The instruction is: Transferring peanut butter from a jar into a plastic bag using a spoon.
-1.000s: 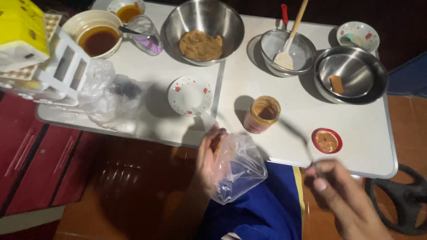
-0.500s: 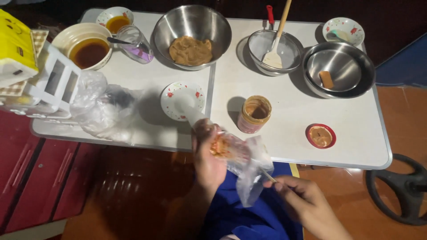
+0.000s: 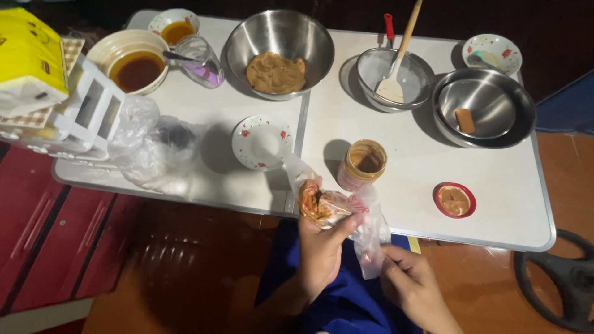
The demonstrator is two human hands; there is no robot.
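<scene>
A white folding table [image 3: 402,185] with a seam down its middle stands on a reddish-brown floor [image 3: 185,272], beside a red mat [image 3: 49,241] at the left. At the table's near edge the person's left hand [image 3: 322,247] has its fingers closed around a clear plastic bag [image 3: 337,213] with a brown paste in its upper part, while the right hand [image 3: 411,281] pinches the bag's loose lower end between fingertips; the bag hangs just over the table edge, above the blue clothing [image 3: 334,297] in the person's lap. Just beyond the bag an open jar [image 3: 363,164] of brown paste stands on the table, with its red lid [image 3: 455,200] lying to the right, well apart. A small patterned saucer [image 3: 262,142] sits left of the jar. Further back stand a steel bowl [image 3: 278,52] holding tan dough, a steel pan with a wooden spatula [image 3: 396,74], and stacked steel bowls [image 3: 486,108]. At the far left are a cream bowl of dark liquid [image 3: 130,62], crumpled clear plastic [image 3: 154,148] and a yellow box [image 3: 31,55]. A dark steering-wheel-like ring [image 3: 557,278] lies on the floor at lower right.
</scene>
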